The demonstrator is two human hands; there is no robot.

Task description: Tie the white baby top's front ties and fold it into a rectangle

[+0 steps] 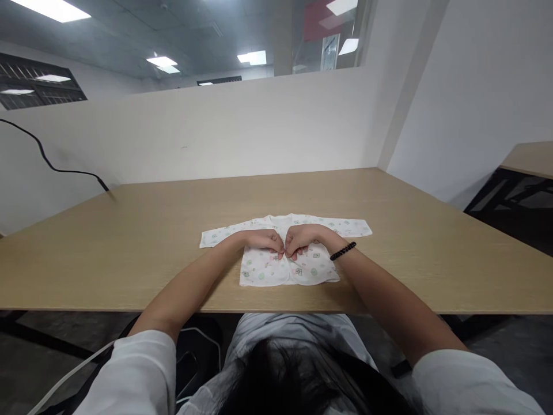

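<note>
A small white baby shirt [262,272] with a green and pink print lies spread on the table, its sleeves stretched out to both sides. It opens down the front, and the two front edges meet at the middle. My left hand [268,240] pinches the left front edge with closed fingers. Right beside it, my right hand [299,237] pinches the other edge, with a dark beaded bracelet on the wrist. The fingertips of both hands almost touch at the centre line. Whatever small fastening may lie between them is hidden.
The shirt rests near the front edge of a wooden table [151,230]. A white partition [242,132] rises behind it, with glass above. A black cable [64,170] hangs at the left. Another table [529,158] stands at the far right.
</note>
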